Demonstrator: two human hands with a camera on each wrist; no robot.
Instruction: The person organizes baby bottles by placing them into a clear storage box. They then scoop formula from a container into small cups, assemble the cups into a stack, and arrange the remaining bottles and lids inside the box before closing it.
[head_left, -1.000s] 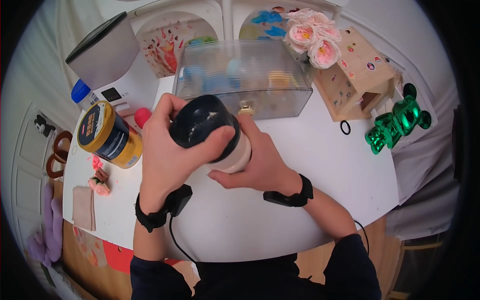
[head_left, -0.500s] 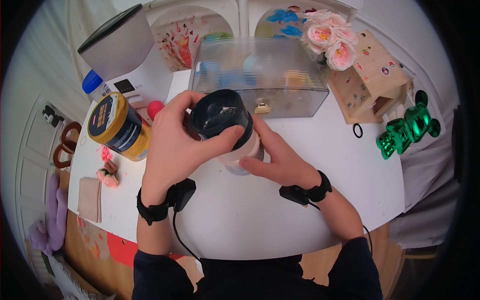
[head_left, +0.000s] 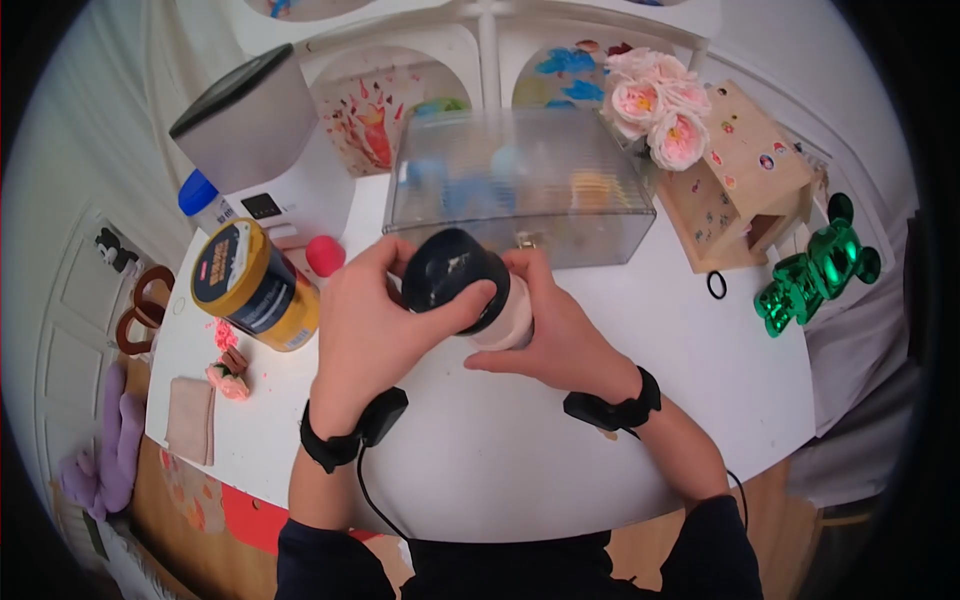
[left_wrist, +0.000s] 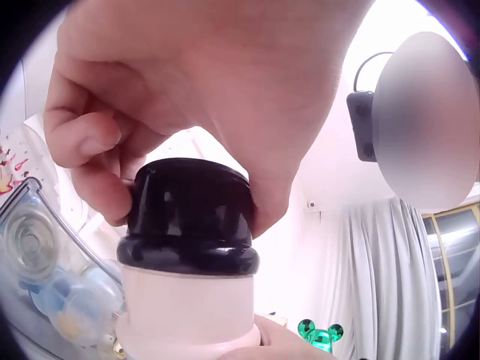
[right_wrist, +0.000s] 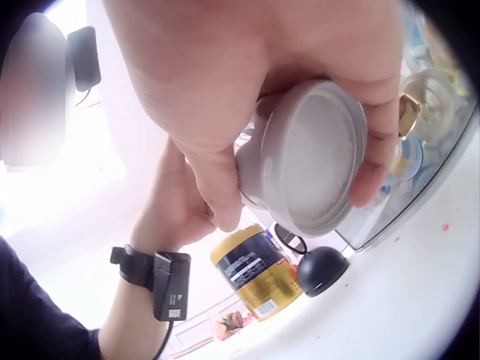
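Head view, left grip (head_left: 367, 327) holding lid (head_left: 448, 272), right grip (head_left: 567, 338) holding jar (head_left: 512, 317), tub label (head_left: 268, 298) unreadable

1. Black cap (left_wrist: 187, 214): glossy, smooth plastic;
2. Pale container (left_wrist: 187, 304) beneath it: smooth, plastic-looking, softly shiny;
3. Storage box (head_left: 590, 240): clear plastic, ribbed on top;
4. Clasp (right_wrist: 409, 115): shiny, metal-looking;
5. Bear figure (head_left: 815, 270): mirror-glossy, metallic;
6. Toy house (head_left: 755, 165): matt wood;
7. Folded cloth (head_left: 190, 420): matt fabric;
8. Tabletop (head_left: 700, 370): smooth, faint sheen

left hand (head_left: 368, 325) curls, apparently slightly above the curled right hand (head_left: 572, 342).
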